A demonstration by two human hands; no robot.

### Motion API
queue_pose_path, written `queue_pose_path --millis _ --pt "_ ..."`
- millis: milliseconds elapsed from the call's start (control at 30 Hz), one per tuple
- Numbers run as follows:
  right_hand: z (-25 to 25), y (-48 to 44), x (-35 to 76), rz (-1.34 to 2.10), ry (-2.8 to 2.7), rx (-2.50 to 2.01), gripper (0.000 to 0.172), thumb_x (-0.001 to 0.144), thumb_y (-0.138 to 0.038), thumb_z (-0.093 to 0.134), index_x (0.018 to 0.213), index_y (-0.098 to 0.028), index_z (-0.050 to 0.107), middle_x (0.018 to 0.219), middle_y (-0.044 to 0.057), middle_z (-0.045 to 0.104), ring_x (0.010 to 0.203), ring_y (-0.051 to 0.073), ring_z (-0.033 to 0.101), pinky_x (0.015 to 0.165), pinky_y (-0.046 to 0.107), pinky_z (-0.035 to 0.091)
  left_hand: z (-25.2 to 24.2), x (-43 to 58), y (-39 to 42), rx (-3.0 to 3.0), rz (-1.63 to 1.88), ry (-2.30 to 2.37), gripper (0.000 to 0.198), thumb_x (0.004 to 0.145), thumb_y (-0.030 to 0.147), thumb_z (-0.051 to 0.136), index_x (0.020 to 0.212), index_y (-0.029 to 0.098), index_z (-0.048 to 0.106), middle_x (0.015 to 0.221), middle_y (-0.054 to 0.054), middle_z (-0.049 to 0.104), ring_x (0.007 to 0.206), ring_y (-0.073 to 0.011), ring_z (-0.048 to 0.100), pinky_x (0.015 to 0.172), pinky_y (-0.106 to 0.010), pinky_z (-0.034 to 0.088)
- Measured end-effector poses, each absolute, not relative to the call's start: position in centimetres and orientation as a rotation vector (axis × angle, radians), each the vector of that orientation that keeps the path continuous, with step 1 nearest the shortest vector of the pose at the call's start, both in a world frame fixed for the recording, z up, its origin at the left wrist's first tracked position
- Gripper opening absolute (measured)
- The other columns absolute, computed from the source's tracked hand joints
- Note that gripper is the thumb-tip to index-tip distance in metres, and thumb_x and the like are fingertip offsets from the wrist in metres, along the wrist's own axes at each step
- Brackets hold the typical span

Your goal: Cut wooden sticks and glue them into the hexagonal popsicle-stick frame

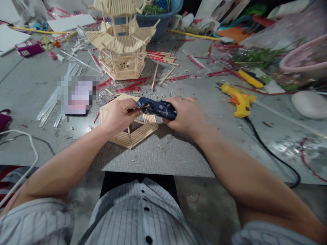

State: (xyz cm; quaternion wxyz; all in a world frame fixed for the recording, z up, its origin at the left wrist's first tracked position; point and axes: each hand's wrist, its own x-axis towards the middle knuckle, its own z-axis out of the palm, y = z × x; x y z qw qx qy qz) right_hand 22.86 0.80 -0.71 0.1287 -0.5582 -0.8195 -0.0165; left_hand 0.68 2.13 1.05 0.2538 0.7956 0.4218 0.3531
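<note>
My right hand (187, 114) is wrapped round a worn, dark blue hand cutter (159, 108), whose head points left. Against that head, my left hand (120, 114) is closed in a pinch; what lies between its fingertips is too small and hidden to make out. Both hands are above a flat polygonal frame of thin wooden sticks (131, 137) lying on the table, partly covered by my left hand. Behind it stands a tiered pagoda model (122, 44) made of the same sticks.
A yellow glue gun (237, 98) with a black cord rests at the right. Clear glue sticks (51, 102) and a phone (80, 97) lie at the left. Loose sticks (163, 58) and red wrapper strips (133, 83) litter the table. A blue basin (163, 23) stands behind.
</note>
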Motion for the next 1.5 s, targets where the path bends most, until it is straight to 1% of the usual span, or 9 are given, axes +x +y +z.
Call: queue_pose_path --millis 133,367,467,633,800,1000,1133,1367,1500 --pt "-0.4 0.7 22.7 -0.051 -2.411 -1.647 0.042 0.072 -0.028 0.056 0.11 -0.011 0.059 0.106 0.017 0.068 0.096 0.032 0.064 0.084 0.042 0.04 1.1 0.7 2.2 2.127 0.967 1.108 0.02 0.072 0.013 0.056 0.054 0.017 0.048 0.048 0.007 0.04 0.054 -0.0061 0.042 0.051 -0.018 0.032" --pt "-0.9 0.9 22.9 -0.038 -2.375 -1.615 0.033 0.071 -0.031 0.057 0.102 -0.022 0.061 0.092 0.011 0.07 0.086 0.03 0.064 0.078 0.043 0.042 0.8 0.7 2.3 2.172 0.96 1.148 0.015 0.074 0.022 0.057 0.06 0.017 0.055 0.053 0.004 0.049 0.058 -0.0089 0.048 0.051 -0.02 0.036" --pt "-1.1 0.8 22.8 -0.069 -2.357 -1.634 0.028 0.071 -0.032 0.057 0.097 -0.023 0.063 0.088 0.01 0.07 0.08 0.028 0.063 0.075 0.041 0.042 0.7 0.7 2.2 2.139 0.969 1.143 0.015 0.074 0.021 0.057 0.059 0.018 0.055 0.051 0.004 0.047 0.056 -0.009 0.048 0.052 -0.02 0.037" --pt "-1.0 0.7 22.6 -0.117 -2.344 -1.697 0.022 0.071 -0.033 0.058 0.089 -0.021 0.064 0.082 0.011 0.07 0.072 0.028 0.062 0.07 0.04 0.042 0.7 0.9 2.1 2.089 0.987 1.117 0.016 0.074 0.018 0.06 0.059 0.018 0.054 0.048 0.006 0.042 0.051 -0.0078 0.046 0.05 -0.021 0.035" --pt "-0.8 0.6 22.4 -0.15 -2.336 -1.726 0.018 0.071 -0.034 0.057 0.083 -0.023 0.064 0.076 0.009 0.069 0.067 0.026 0.06 0.065 0.038 0.04 1.3 1.0 1.7 2.051 0.976 1.12 0.02 0.074 0.017 0.061 0.055 0.018 0.053 0.046 0.006 0.043 0.048 -0.0067 0.044 0.047 -0.02 0.033" --pt "-0.5 0.4 22.1 -0.138 -2.318 -1.819 0.017 0.072 -0.036 0.057 0.08 -0.023 0.065 0.073 0.009 0.068 0.065 0.024 0.059 0.062 0.036 0.037 1.6 1.1 1.6 1.95 0.902 1.163 0.016 0.074 0.017 0.06 0.059 0.017 0.057 0.041 0.007 0.044 0.038 -0.0051 0.04 0.04 -0.019 0.029" --pt "-0.4 0.4 22.1 -0.137 -2.296 -1.871 0.022 0.072 -0.038 0.056 0.083 -0.022 0.067 0.072 0.009 0.067 0.067 0.025 0.06 0.06 0.034 0.036 1.7 1.2 1.6 1.886 0.889 1.197 0.015 0.073 0.017 0.061 0.059 0.016 0.057 0.04 0.007 0.044 0.036 -0.0043 0.04 0.038 -0.017 0.028" --pt "-0.3 0.5 21.9 -0.171 -2.332 -1.91 0.027 0.073 -0.039 0.053 0.085 -0.019 0.067 0.074 0.009 0.069 0.068 0.023 0.061 0.065 0.034 0.036 1.6 1.2 1.8 1.796 0.835 1.225 0.018 0.075 0.02 0.06 0.058 0.015 0.056 0.038 0.007 0.043 0.035 -0.0035 0.038 0.036 -0.016 0.026" --pt "-0.3 0.5 21.7 -0.177 -2.329 -1.914 0.029 0.075 -0.04 0.051 0.086 -0.018 0.068 0.076 0.01 0.069 0.068 0.023 0.062 0.066 0.033 0.035 1.6 1.2 1.9 1.766 0.846 1.231 0.019 0.075 0.021 0.061 0.058 0.015 0.057 0.038 0.007 0.043 0.034 -0.0029 0.037 0.036 -0.015 0.026"
